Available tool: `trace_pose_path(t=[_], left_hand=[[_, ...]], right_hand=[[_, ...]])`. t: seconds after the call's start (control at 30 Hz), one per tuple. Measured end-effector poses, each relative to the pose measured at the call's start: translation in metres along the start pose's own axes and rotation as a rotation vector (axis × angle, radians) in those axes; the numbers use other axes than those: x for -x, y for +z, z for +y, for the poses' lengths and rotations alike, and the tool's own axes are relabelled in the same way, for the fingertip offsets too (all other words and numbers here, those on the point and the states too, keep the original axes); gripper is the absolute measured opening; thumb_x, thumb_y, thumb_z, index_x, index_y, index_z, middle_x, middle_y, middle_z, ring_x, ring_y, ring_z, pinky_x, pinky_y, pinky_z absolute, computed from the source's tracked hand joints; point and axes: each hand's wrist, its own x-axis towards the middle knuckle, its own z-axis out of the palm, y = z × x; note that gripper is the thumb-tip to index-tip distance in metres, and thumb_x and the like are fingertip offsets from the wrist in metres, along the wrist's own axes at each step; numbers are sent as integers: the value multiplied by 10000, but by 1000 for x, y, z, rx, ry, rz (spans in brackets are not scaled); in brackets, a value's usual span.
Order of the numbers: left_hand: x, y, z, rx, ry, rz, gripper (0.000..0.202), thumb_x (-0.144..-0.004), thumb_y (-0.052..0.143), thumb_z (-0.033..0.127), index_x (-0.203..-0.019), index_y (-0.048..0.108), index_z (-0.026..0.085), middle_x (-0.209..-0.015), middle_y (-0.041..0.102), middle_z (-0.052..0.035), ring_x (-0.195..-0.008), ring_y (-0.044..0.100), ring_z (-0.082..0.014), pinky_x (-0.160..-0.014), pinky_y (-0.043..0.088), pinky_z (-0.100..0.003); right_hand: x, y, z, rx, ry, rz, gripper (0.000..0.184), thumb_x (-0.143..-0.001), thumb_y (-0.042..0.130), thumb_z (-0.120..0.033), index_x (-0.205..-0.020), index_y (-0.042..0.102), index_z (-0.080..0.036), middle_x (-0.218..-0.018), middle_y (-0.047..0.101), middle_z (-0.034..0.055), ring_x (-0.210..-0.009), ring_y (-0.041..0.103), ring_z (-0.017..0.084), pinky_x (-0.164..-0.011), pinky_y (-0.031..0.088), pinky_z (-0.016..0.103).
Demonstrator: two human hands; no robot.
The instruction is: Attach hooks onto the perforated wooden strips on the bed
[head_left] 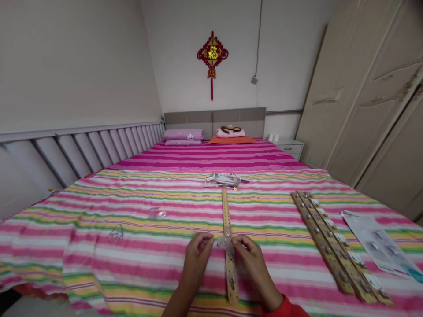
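Note:
A small clear plastic bag (222,242) with little metal parts in it is stretched between my hands. My left hand (197,252) pinches its left end between thumb and fingertips. At the other end, my right hand (251,257) has thumb and finger closed on the plastic. Directly beneath the bag lies a narrow light-wood strip (226,211) with rows of holes, pointing away from me. Shiny metal pieces (231,281) sit on its near half; their exact kind is too small to tell.
To the right lie several wooden strips (322,240) bearing metal and white pieces, beside flat clear packets (380,244). A filled plastic bag (224,179) rests beyond the middle strip. Leftward are a small packet (157,213) and crumpled clear plastic (116,232) on the striped bedsheet (89,259).

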Motion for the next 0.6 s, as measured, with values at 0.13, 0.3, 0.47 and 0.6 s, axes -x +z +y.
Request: trace_pose_path(t=[0.13,0.3,0.47,0.6], left_hand=[[-1,-3,14,-132,140,-165,147,-772,608,308,-824,697,203,-833,650,-50,-833,593,-189,-757,458,-293],[3,3,12,-136,38,-311,122,-749,613,276,-763,695,187,-720,601,-27,-690,557,-152,-639,422,-251],[7,13,7,-11,-129,-367,93,-687,632,260,-698,636,168,-631,575,8,-610,516,-125,-585,397,-228],[2,18,4,103,-174,-394,139,-685,629,301,-665,591,169,-603,564,20,-602,510,-123,-586,393,-231]], right_hand=[[1,-6,-8,217,-162,-93,295,-729,590,-451,-581,577,-196,-612,503,-2,-618,476,171,-577,362,279],[1,-11,-8,262,-204,-165,275,-755,548,-381,-549,502,-205,-602,457,-16,-610,457,162,-578,346,276],[-3,-13,-1,184,-137,-212,294,-733,589,-411,-548,505,-199,-553,434,-36,-553,408,135,-533,320,260],[-9,-14,-1,68,-78,-178,330,-711,639,-491,-615,599,-178,-549,478,-34,-521,419,120,-503,328,248]])
